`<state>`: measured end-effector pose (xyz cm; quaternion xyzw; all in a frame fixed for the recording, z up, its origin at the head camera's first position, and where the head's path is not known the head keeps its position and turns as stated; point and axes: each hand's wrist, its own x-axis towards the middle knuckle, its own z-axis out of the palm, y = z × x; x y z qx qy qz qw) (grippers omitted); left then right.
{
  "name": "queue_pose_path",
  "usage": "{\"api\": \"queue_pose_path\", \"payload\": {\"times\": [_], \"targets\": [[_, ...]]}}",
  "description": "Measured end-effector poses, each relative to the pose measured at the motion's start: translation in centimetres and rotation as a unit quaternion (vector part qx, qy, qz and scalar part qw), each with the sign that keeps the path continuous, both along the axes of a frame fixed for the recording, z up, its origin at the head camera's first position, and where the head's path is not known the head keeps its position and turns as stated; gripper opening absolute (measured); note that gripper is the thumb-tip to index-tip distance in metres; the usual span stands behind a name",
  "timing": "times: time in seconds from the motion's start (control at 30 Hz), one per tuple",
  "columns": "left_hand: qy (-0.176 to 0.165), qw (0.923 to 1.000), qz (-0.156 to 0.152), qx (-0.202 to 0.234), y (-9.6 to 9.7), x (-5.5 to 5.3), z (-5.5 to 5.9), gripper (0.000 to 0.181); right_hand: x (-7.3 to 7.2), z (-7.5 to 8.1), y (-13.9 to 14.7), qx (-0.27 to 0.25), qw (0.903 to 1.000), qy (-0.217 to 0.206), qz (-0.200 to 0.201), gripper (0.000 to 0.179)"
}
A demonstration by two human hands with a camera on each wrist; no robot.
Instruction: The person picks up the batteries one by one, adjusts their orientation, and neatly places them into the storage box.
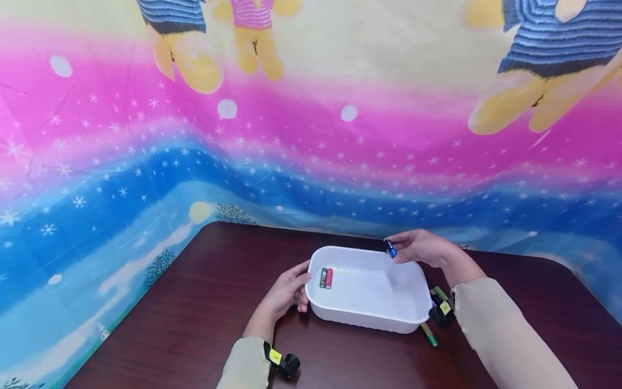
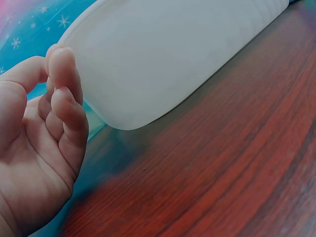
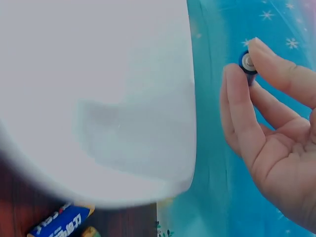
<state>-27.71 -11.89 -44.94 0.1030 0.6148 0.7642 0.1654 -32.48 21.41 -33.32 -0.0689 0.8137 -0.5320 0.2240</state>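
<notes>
My left hand (image 1: 286, 289) grips the left end of a white plastic basin (image 1: 364, 320), thumb at the rim and fingers against the outside. In the left wrist view, the curled fingers (image 2: 69, 108) stand beside the basin's pale wall (image 2: 148, 59). Between thumb and fingertips, my right hand (image 1: 427, 251) pinches a blue battery (image 1: 391, 248) over the basin's far right rim. The right wrist view shows its metal end (image 3: 248, 61). Inside the basin, a green battery (image 1: 323, 278) and a red battery (image 1: 329, 279) lie side by side near the left wall.
On the dark wooden table (image 1: 204, 302), several batteries lie by the basin's right end, among them a green and yellow one (image 1: 430, 335) and a blue one (image 3: 64, 222). The basin and right wrist partly hide them. A printed cloth (image 1: 301, 135) hangs behind the table.
</notes>
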Motion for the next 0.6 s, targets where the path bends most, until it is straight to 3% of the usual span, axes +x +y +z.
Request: {"api": "queue_pose_path", "payload": {"times": [0.6], "targets": [[0.001,1.0000,-0.003,0.002,-0.1,0.0,0.0,0.056,-1.1,-0.8,-1.6,-0.053,0.9980,-0.007,0.034,0.068]]}}
